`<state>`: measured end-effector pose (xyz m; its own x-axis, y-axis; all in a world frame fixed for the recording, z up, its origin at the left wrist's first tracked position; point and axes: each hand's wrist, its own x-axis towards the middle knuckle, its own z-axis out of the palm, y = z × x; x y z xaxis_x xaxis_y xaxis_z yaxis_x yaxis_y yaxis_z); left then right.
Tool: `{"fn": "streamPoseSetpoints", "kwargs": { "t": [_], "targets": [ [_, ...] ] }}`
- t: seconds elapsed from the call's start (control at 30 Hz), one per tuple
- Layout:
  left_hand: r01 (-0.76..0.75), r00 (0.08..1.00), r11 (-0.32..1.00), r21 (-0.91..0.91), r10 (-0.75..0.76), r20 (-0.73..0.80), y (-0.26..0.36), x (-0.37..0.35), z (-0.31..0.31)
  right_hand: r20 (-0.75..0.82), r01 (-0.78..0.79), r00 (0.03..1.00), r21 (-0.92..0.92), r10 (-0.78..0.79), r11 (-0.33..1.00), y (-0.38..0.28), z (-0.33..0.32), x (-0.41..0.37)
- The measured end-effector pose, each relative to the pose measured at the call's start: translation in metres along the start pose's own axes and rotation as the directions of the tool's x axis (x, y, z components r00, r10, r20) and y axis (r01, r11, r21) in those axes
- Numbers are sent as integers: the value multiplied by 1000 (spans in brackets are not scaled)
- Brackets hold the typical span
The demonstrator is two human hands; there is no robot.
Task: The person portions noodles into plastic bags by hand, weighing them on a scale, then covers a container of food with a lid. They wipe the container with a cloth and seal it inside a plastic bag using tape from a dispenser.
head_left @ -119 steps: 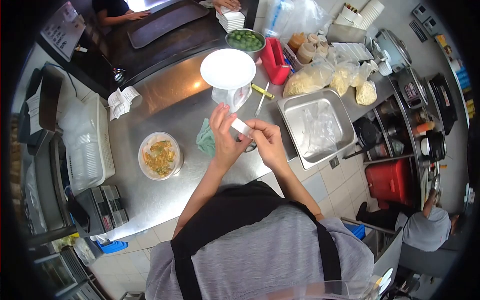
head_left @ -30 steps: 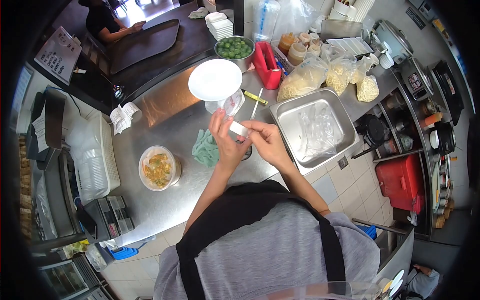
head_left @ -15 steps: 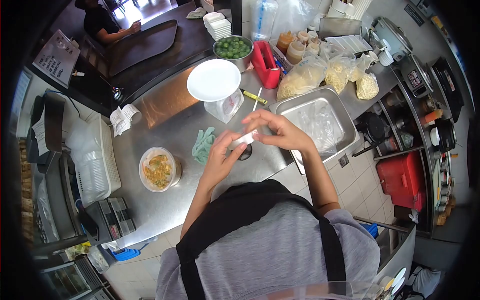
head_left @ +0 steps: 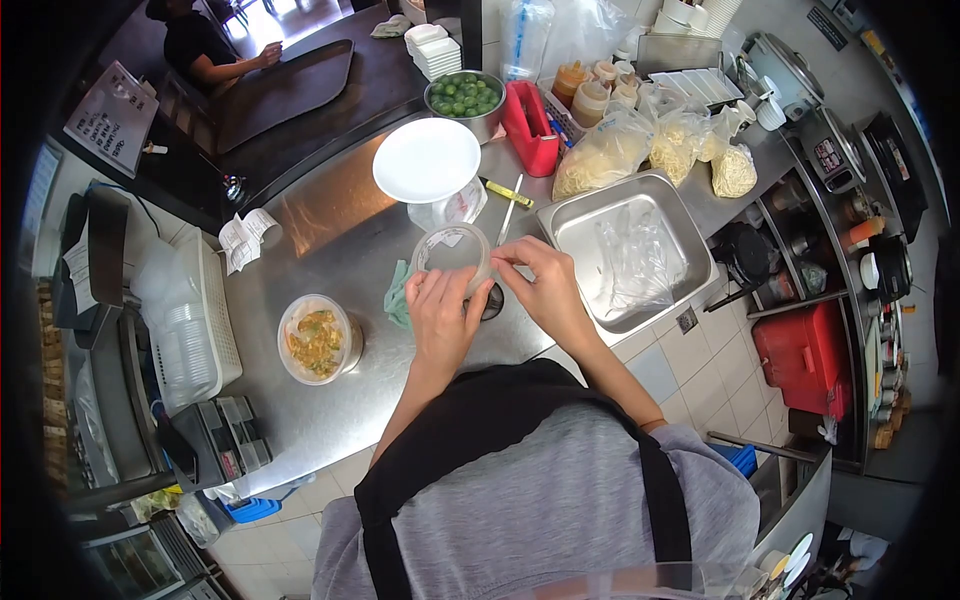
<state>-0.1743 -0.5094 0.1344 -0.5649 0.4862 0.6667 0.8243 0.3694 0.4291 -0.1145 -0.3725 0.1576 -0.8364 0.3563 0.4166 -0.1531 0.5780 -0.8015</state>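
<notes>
Turned from edge-on to face-on, the tape roll [head_left: 484, 256] sits in my left hand [head_left: 440, 318], my right hand [head_left: 545, 288] pinching its rim at three o'clock. No strip looks freed; the food tub [head_left: 318, 342] stands untouched at the roll's eight o'clock.

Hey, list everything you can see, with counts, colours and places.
Tape roll: one, clear, centre
Food tub: one, clear, left
Cloth: one, green, centre
Round plate: one, white, upper centre
Limes: many, green, in metal bowl
Red holder: one, beside bowl
Tray: one, silver, right
Noodle bags: several, clear, behind tray
Basket: one, white, left
Edge clutter: too small to list
Co-worker: one, dark top, upper left
Left hand: one, bare, holding tape roll
Right hand: one, bare, fingertips at roll's edge
</notes>
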Motion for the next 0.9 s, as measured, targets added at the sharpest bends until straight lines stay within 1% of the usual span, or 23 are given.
{"fn": "streamPoseSetpoints", "kwargs": {
  "t": [0.07, 0.27, 0.37, 0.47, 0.57, 0.6, 0.67, 0.77, 0.87, 0.9],
  "targets": [
    [-22, 1000, 999, 27, 23, -3, 1, 1, -1, 18, -2, 1000, -6, 2, 1000, 1, -1, 1],
    [-69, 997, 993, 97, 67, 23, 2, 0, -3, 2, -14, 1000, 16, 14, 1000, 0, 1, 2],
    [-75, 996, 991, 107, 70, 49, 2, 0, -3, 16, 1, 1000, -5, -1, 1000, -6, -2, 3],
    [-62, 997, 993, 101, 58, 45, 4, -1, -3, -3, 21, 1000, 10, -21, 1000, -2, 4, 3],
    [-16, 1000, 999, 35, 17, -17, 6, -3, 1, -67, 36, 997, 205, -23, 978, 13, 14, 4],
    [12, 1000, 1000, 2, -12, -26, 6, -3, 2, -13, -70, 997, 327, 79, 942, 19, 15, 3],
    [67, 997, 996, -64, -69, -38, 6, -4, 3, 131, -285, 958, 535, 256, 796, 27, 15, 2],
    [103, 993, 991, -84, -107, -43, 2, -4, 4, 248, -414, 898, 758, 365, 504, 30, 14, 3],
    [65, 996, 998, -19, -66, -63, -1, -3, 5, 179, -401, 883, 769, 434, 498, 11, 15, 2],
    [54, 996, 999, 1, -53, -68, 0, -3, 5, 139, -356, 907, 758, 398, 546, 12, 19, 0]
  ]
}}
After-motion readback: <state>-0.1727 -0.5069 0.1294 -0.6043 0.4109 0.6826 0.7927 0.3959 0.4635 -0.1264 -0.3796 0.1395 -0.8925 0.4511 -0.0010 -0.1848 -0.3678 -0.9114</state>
